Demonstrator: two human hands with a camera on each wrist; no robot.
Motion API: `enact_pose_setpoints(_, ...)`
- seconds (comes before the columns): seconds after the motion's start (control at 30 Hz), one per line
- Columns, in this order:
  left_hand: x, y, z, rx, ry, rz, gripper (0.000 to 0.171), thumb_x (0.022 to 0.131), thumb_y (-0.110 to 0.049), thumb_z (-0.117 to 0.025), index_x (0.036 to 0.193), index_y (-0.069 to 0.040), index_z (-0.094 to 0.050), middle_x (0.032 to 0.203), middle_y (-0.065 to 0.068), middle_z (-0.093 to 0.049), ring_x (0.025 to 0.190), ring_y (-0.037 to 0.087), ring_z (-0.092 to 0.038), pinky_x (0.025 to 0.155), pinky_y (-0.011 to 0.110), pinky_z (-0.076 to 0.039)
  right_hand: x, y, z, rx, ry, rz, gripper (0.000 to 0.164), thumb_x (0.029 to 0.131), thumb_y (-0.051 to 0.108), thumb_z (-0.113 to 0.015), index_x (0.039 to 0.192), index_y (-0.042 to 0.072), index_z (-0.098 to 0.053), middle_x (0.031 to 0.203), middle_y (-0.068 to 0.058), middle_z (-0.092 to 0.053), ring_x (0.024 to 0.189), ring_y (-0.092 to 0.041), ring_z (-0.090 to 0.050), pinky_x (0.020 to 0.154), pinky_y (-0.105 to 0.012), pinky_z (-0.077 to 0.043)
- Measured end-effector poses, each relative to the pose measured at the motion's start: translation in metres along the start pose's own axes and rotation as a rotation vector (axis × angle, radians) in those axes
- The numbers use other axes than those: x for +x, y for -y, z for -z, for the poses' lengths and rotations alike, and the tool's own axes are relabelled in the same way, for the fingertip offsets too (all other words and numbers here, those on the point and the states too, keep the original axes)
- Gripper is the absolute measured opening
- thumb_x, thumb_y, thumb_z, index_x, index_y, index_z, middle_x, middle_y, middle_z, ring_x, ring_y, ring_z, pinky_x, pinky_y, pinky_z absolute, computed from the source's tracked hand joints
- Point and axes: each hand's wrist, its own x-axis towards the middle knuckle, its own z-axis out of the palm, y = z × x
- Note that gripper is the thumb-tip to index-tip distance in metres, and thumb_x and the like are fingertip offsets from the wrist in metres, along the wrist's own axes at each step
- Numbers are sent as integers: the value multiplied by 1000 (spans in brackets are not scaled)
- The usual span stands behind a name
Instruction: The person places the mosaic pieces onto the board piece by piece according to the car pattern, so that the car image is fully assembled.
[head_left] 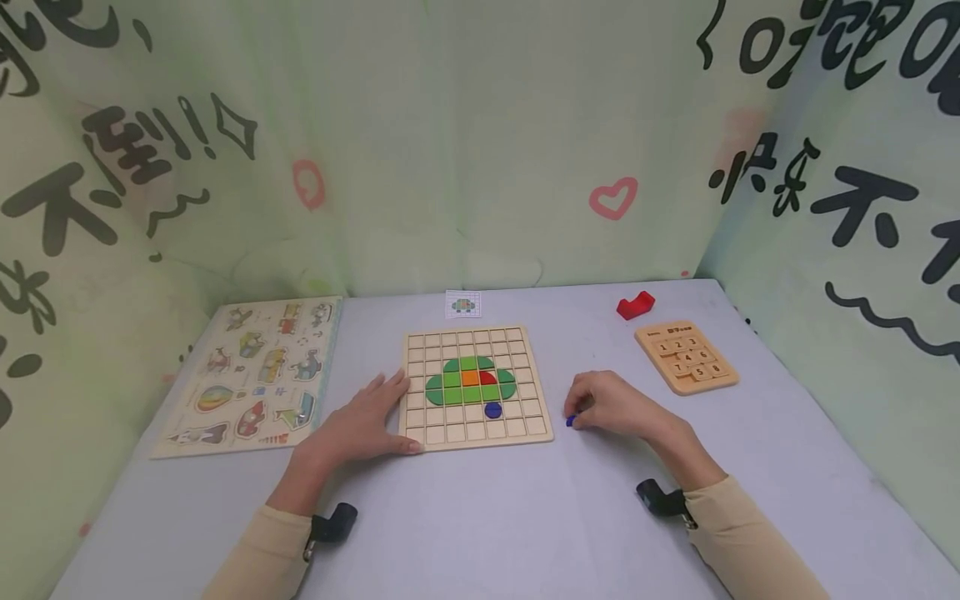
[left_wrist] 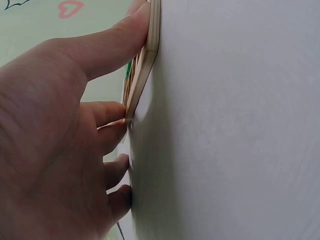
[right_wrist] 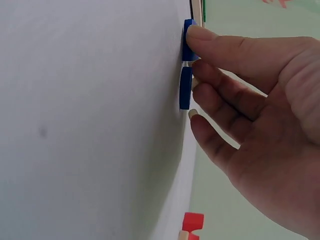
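A square wooden grid board [head_left: 442,434] lies in the middle of the table, with green, orange and red tiles and a blue round shape [head_left: 492,410] on it. My left hand [head_left: 367,421] rests at its left side, fingers spread along the edge and thumb at the near corner; the left wrist view shows the fingertips against the board's rim [left_wrist: 143,80]. Right of the board, my right hand [head_left: 611,404] has thumb and fingertips curled onto small blue pieces low over the cloth. In the right wrist view, the thumb lies on one blue piece [right_wrist: 187,42], the fingers beside another blue piece [right_wrist: 185,88].
A large picture puzzle board [head_left: 255,375] lies at the left. Behind the grid board is a small pattern card [head_left: 463,305]. A red piece [head_left: 635,306] and a wooden number board [head_left: 686,358] sit at the right. Printed curtains [head_left: 465,167] surround the table.
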Motion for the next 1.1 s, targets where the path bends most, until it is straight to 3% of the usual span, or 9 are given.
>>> enact_pose_setpoints(0.23,1,1,-2,-11,3,1,113,72,-67,-75,159,-15,-26,168,1,-18,156,34,-11,120,62,-24,4,6,-2,17,-7,-24,10,83,3,-76,82,12,-72,82,2,-66,81,-17,-57,69,-26,-51)
enact_pose_setpoints(0.47,1,0,-1,-12,5,9,114,71,-66,-76,159,-15,-25,168,1,-18,156,34,-11,120,62,-23,18,26,-10,95,-32,48,9,84,4,-76,86,12,-72,83,0,-67,80,-16,-57,70,-25,-51)
enact_pose_setpoints(0.73,1,-1,1,-19,7,9,113,72,-66,-76,158,-14,-25,168,3,-18,156,35,-11,120,63,-23,38,55,-29,165,-7,90,5,86,11,-77,87,15,-75,85,2,-69,84,-18,-57,70,-27,-50)
enact_pose_setpoints(1.1,1,1,-1,-24,5,5,113,72,-67,-76,159,-16,-25,168,0,-18,156,34,-11,119,64,-25,61,91,-57,133,-27,142,5,87,11,-74,85,7,-74,79,3,-69,75,-12,-58,68,-25,-50)
